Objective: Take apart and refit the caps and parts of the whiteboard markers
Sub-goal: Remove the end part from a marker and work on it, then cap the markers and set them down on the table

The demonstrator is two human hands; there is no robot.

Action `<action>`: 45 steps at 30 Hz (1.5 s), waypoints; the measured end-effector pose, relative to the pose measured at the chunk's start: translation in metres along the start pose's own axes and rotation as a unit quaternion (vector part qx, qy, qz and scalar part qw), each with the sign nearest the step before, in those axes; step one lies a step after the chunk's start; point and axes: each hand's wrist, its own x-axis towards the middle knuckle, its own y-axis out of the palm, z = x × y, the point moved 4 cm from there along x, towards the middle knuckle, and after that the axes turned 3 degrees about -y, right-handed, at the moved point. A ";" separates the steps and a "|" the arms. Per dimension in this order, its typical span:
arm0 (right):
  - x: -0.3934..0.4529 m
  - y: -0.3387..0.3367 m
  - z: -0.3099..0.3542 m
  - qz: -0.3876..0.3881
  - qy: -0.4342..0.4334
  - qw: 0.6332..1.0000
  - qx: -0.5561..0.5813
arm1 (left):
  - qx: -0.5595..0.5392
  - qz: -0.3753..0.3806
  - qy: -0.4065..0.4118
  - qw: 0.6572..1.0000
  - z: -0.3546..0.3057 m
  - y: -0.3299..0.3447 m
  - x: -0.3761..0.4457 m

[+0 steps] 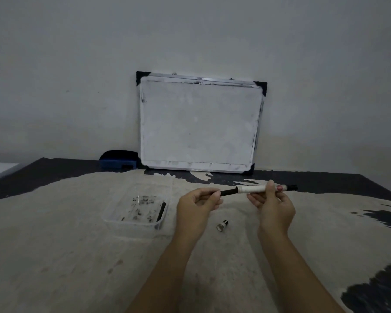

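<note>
My right hand grips the white barrel of a whiteboard marker, held level above the table with its black tip end pointing right. A black ink rod sticks out of the barrel's left end, and my left hand pinches the rod's free end between thumb and fingers. A small end cap, silvery with a black part, lies on the table between my two hands. Another black rod rests inside a clear plastic tray.
The ink-stained clear tray sits left of my hands on a worn beige and black tabletop. A whiteboard leans against the back wall, with a blue eraser at its left.
</note>
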 end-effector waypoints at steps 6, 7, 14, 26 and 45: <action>0.004 -0.005 0.003 -0.023 0.039 0.997 0.059 | 0.056 -0.025 0.050 0.997 -0.037 -0.021 0.002; 0.003 -0.003 0.003 -0.013 0.049 0.996 0.071 | 0.072 -0.038 0.059 0.995 -0.046 -0.031 0.004; -0.015 0.019 0.003 0.105 0.095 0.988 0.056 | 0.337 -0.215 0.090 0.912 -0.078 -0.109 0.005; -0.029 0.029 0.001 0.178 0.109 0.978 0.019 | 0.572 -0.133 -0.100 0.803 -0.044 -0.115 0.015; -0.064 0.058 0.004 0.280 0.232 0.922 0.132 | -0.083 -0.017 0.016 0.996 -0.031 -0.001 -0.009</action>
